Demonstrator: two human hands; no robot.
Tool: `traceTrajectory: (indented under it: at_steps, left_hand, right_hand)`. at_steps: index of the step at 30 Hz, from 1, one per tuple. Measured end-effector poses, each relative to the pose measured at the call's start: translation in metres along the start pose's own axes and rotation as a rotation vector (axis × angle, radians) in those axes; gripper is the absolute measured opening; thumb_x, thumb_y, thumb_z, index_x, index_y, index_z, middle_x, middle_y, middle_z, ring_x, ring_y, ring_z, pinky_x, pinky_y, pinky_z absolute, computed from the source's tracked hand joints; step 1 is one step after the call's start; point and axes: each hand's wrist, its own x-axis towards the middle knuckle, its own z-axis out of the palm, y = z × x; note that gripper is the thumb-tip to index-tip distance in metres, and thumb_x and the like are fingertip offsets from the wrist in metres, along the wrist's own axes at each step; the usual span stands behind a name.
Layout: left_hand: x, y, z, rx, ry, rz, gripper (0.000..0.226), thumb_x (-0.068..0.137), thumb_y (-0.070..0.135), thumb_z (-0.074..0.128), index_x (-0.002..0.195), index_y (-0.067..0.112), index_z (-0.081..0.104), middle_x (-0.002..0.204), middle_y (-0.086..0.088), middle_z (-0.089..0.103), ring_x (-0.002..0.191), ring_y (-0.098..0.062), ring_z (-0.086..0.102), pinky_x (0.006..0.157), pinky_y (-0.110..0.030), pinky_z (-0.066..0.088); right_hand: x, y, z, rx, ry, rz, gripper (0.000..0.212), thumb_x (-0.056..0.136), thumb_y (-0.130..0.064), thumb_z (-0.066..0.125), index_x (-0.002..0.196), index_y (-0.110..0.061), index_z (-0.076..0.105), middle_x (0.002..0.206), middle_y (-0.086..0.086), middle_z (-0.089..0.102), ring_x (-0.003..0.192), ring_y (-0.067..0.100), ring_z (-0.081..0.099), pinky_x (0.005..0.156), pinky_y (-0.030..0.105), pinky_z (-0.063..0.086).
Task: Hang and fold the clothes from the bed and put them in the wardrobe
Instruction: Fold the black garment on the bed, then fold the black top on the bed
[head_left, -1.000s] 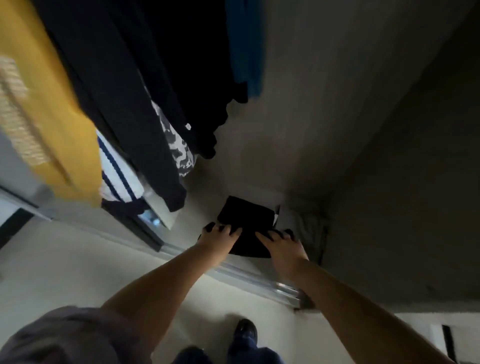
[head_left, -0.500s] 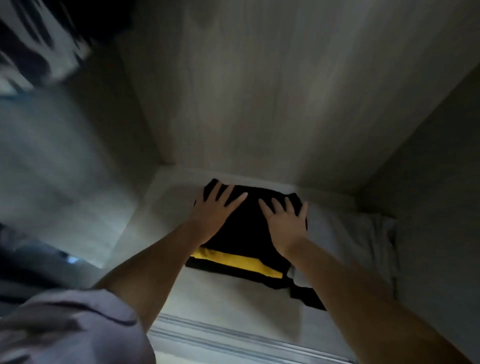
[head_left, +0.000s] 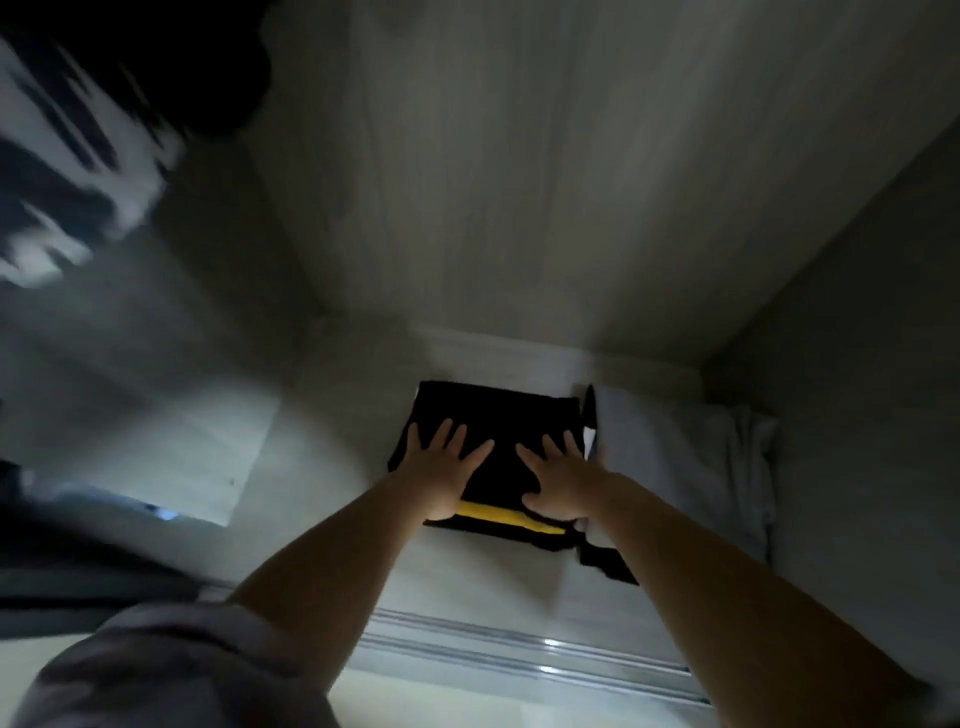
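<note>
I look down into the wardrobe (head_left: 467, 182), and the light here is weak. On the wardrobe floor (head_left: 322, 467) lies a folded black garment (head_left: 498, 415), with a yellow stripe (head_left: 506, 517) along its near edge. It sits toward the back, a little apart from the rear wall. My left hand (head_left: 441, 475) rests flat on the left part of the garment, the fingers straight and spread, holding nothing. My right hand (head_left: 563, 480) rests flat on the right part in the same way, fingers straight, thumb pointing inward near the yellow stripe. So both hands press on top of the garment and neither one grips it. Just beside the black garment, on the right, there is a pile of white cloth (head_left: 691, 462) which reaches the right wall of the wardrobe; the two seem to touch along one edge. A small black piece (head_left: 605, 564) shows under my right forearm at the near corner of the white cloth; I cannot tell to which garment it belongs. In the upper left hang dark clothes (head_left: 130, 52) and one with a black and white pattern (head_left: 67, 171), both blurred. At the bottom runs the metal door track (head_left: 519, 654), and my grey sleeve (head_left: 171, 670) is in the lower left corner.
</note>
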Motion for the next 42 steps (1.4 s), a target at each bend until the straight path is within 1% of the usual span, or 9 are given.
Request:
traceTrajectory:
  at_steps: [2, 4, 6, 8, 13, 21, 30, 34, 42]
  left_hand:
    - [-0.032, 0.015, -0.046, -0.041, 0.128, -0.025, 0.066, 0.095, 0.017, 0.042, 0.152, 0.023, 0.008, 0.15, -0.015, 0.029, 0.139, -0.034, 0.024, 0.111, -0.053, 0.018]
    - [-0.068, 0.028, -0.099, -0.106, 0.333, -0.069, 0.041, 0.096, 0.017, 0.036, 0.136, 0.016, 0.043, 0.125, -0.011, 0.057, 0.114, -0.031, 0.052, 0.093, -0.041, 0.039]
    - [-0.105, 0.041, -0.156, -0.227, 0.467, -0.107, 0.028, 0.094, 0.016, 0.038, 0.113, 0.016, 0.059, 0.106, -0.008, 0.067, 0.098, -0.03, 0.062, 0.076, -0.034, 0.046]
    - [-0.14, 0.053, -0.213, -0.302, 0.529, -0.098, 0.023, 0.092, 0.015, 0.042, 0.105, 0.016, 0.061, 0.1, -0.007, 0.068, 0.095, -0.029, 0.065, 0.074, -0.033, 0.048]
    - [-0.232, 0.075, -0.332, -0.294, 0.588, -0.052, 0.025, 0.093, 0.019, 0.044, 0.112, 0.015, 0.058, 0.106, -0.01, 0.067, 0.1, -0.032, 0.064, 0.079, -0.036, 0.05]
    - [-0.363, 0.109, -0.429, -0.235, 0.714, 0.092, 0.026, 0.094, 0.034, 0.041, 0.11, 0.017, 0.054, 0.107, -0.01, 0.067, 0.098, -0.033, 0.064, 0.073, -0.034, 0.047]
    - [-0.44, 0.149, -0.439, -0.107, 0.66, 0.376, 0.027, 0.094, 0.037, 0.044, 0.095, 0.018, 0.063, 0.098, -0.01, 0.068, 0.093, -0.033, 0.065, 0.071, -0.033, 0.048]
    - [-0.474, 0.186, -0.422, -0.021, 0.635, 0.571, 0.027, 0.094, 0.038, 0.043, 0.091, 0.02, 0.063, 0.092, -0.005, 0.068, 0.088, -0.03, 0.064, 0.062, -0.027, 0.037]
    - [-0.554, 0.344, -0.382, 0.157, 0.52, 0.988, 0.029, 0.096, 0.034, 0.04, 0.1, 0.015, 0.062, 0.11, -0.011, 0.066, 0.102, -0.035, 0.061, 0.077, -0.034, 0.045]
  right_hand:
    - [-0.039, -0.001, -0.035, 0.055, 0.161, 0.013, 0.06, 0.099, -0.042, 0.036, 0.152, -0.022, 0.018, 0.155, 0.01, 0.026, 0.143, 0.032, 0.022, 0.11, 0.053, 0.023]
    - [-0.083, -0.002, -0.069, 0.117, 0.392, 0.019, 0.042, 0.1, -0.037, 0.035, 0.137, -0.017, 0.043, 0.131, 0.011, 0.055, 0.117, 0.029, 0.054, 0.086, 0.036, 0.042]
    - [-0.132, -0.002, -0.104, 0.163, 0.536, 0.024, 0.033, 0.099, -0.034, 0.036, 0.122, -0.017, 0.053, 0.114, 0.01, 0.064, 0.102, 0.029, 0.062, 0.07, 0.032, 0.044]
    - [-0.181, 0.001, -0.141, 0.187, 0.588, 0.044, 0.03, 0.097, -0.035, 0.037, 0.11, -0.016, 0.056, 0.108, 0.013, 0.066, 0.099, 0.032, 0.063, 0.073, 0.035, 0.048]
    - [-0.303, 0.013, -0.221, 0.156, 0.67, 0.094, 0.033, 0.095, -0.038, 0.038, 0.102, -0.015, 0.061, 0.105, 0.015, 0.067, 0.098, 0.034, 0.064, 0.077, 0.037, 0.051]
    - [-0.471, 0.02, -0.28, 0.202, 0.815, 0.2, 0.033, 0.094, -0.043, 0.041, 0.104, -0.021, 0.065, 0.105, 0.013, 0.069, 0.098, 0.034, 0.065, 0.077, 0.036, 0.051]
    - [-0.602, 0.003, -0.233, 0.296, 0.878, 0.423, 0.036, 0.096, -0.044, 0.039, 0.119, -0.024, 0.057, 0.106, 0.009, 0.068, 0.098, 0.033, 0.063, 0.073, 0.033, 0.047]
    - [-0.657, -0.008, -0.176, 0.329, 0.849, 0.6, 0.034, 0.096, -0.042, 0.038, 0.114, -0.021, 0.058, 0.106, 0.012, 0.067, 0.097, 0.034, 0.064, 0.074, 0.034, 0.047]
    - [-0.805, 0.011, -0.037, 0.536, 0.748, 1.029, 0.03, 0.096, -0.035, 0.039, 0.104, -0.016, 0.061, 0.111, 0.012, 0.067, 0.101, 0.034, 0.063, 0.075, 0.034, 0.045]
